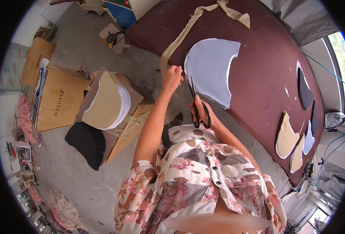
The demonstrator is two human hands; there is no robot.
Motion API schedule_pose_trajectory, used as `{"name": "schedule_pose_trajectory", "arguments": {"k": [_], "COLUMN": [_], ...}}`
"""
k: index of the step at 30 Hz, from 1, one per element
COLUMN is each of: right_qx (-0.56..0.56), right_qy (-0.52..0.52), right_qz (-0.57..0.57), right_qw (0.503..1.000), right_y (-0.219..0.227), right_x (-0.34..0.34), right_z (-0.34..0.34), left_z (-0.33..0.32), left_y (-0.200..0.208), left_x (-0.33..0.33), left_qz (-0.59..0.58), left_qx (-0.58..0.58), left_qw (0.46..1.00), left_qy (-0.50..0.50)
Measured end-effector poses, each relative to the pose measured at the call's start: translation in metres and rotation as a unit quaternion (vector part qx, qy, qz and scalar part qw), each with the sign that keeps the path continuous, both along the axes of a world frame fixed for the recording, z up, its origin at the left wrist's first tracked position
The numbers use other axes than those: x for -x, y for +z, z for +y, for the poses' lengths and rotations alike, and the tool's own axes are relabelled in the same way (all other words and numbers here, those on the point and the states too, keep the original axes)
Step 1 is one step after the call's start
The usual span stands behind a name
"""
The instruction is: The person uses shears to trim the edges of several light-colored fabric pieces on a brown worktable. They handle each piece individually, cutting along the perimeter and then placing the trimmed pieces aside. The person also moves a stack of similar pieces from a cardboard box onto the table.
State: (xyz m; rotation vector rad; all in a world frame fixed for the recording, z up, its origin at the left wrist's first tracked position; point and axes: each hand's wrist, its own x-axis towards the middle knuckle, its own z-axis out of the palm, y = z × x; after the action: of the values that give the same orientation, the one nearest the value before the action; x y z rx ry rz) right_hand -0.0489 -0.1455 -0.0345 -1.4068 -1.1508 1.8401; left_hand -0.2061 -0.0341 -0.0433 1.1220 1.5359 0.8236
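Observation:
A pale blue curved fabric piece (211, 70) with a white edge lies on the table, which has a dark maroon cover (266, 78). My right hand (204, 111) grips black-handled scissors (197, 117), their blades pointing up along the left edge of the piece. Beside that edge, the fingers of my left hand (173, 78) are pinched together near the scissor tips. What they hold is too small to make out. A long beige fabric strip (180, 37) runs from close to my left hand up toward the far side of the table.
At left, a stack of beige and white curved pieces (104, 103) rests on cardboard, with black pieces (86, 144) beside it and a large cardboard box (61, 97) behind. Beige curved pieces (286, 136) and a dark piece (305, 91) lie along the table's right side.

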Motion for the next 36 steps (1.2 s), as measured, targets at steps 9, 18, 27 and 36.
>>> {"name": "schedule_pose_trajectory", "arguments": {"k": [9, 18, 27, 36], "right_qx": [0.008, -0.002, -0.032, -0.033], "right_qy": [-0.013, -0.032, -0.085, -0.104], "right_qz": [0.006, 0.022, -0.023, 0.004], "right_qw": [1.000, 0.999, 0.996, 0.994], "right_y": [0.002, 0.007, 0.000, 0.014], "right_x": [0.005, 0.011, 0.024, 0.026], "right_z": [0.005, 0.019, 0.038, 0.040], "left_z": [0.010, 0.014, 0.011, 0.011], "left_y": [-0.011, -0.012, -0.015, -0.013], "left_x": [-0.005, -0.005, -0.010, -0.013], "left_qz": [0.050, 0.032, 0.062, 0.017], "left_qx": [-0.064, -0.062, -0.108, -0.087], "left_qw": [0.995, 0.995, 0.990, 0.995], "left_qy": [-0.056, -0.071, -0.071, -0.051]}}
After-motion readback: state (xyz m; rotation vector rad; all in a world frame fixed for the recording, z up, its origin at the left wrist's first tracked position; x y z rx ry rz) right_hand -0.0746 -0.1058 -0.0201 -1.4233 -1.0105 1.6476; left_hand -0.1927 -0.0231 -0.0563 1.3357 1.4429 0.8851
